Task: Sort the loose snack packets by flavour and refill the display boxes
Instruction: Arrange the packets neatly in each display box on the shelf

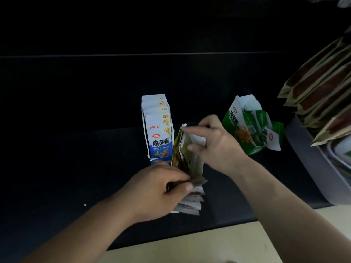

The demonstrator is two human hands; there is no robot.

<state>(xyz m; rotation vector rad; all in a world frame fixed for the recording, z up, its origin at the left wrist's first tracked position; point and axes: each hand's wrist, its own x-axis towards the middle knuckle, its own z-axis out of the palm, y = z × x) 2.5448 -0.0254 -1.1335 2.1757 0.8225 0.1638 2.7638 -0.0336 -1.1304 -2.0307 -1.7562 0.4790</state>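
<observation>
While my left hand (163,188) clamps a fanned stack of loose packets (191,204) near the front of the dark shelf (76,168), my right hand (216,147) pinches the yellow packets (182,150) standing in the middle box (198,162). Just left stands the full blue box (158,130). The green box (245,130) leans further right, apart.
</observation>
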